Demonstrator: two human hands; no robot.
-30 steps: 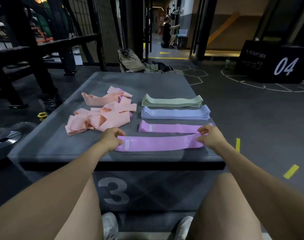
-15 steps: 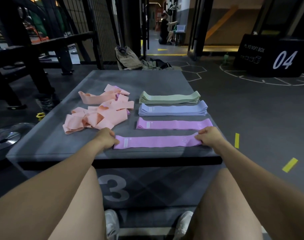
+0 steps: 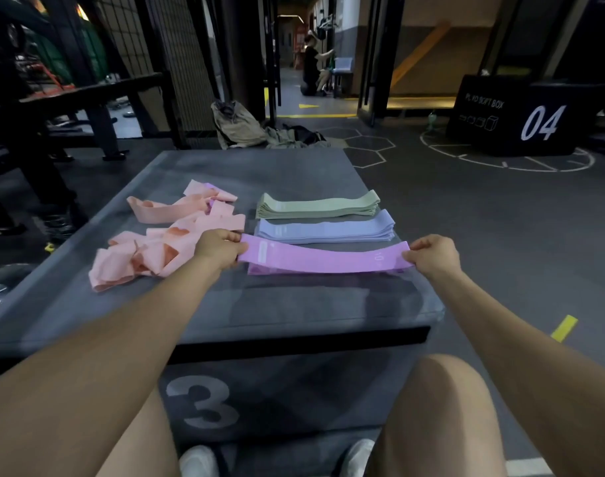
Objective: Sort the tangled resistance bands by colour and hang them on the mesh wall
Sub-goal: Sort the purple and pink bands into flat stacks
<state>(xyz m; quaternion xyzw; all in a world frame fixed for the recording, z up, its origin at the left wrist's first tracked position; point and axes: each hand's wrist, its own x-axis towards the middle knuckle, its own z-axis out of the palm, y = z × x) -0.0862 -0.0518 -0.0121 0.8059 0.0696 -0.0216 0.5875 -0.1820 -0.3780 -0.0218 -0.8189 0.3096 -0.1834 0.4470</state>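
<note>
A pink-purple band (image 3: 323, 258) hangs stretched flat between my two hands, just above another purple band (image 3: 259, 270) lying on the grey box (image 3: 294, 304). My left hand (image 3: 218, 249) pinches its left end and my right hand (image 3: 432, 254) pinches its right end. Behind it lie a neat blue stack (image 3: 325, 230) and a green stack (image 3: 318, 204). To the left sits a tangled heap of peach bands (image 3: 163, 246), with a bit of purple showing at its far end.
The box is marked 3 on its front. A black mesh wall (image 3: 177, 63) stands at the back left beside a dark bench (image 3: 87, 98). A bag (image 3: 237, 125) lies behind the box, a black box marked 04 (image 3: 514, 118) at the right. A person sits far down the corridor.
Both hands lifted the near purple band off the box and carried it away from me, over the other purple band. The stacks and the peach heap stayed put.
</note>
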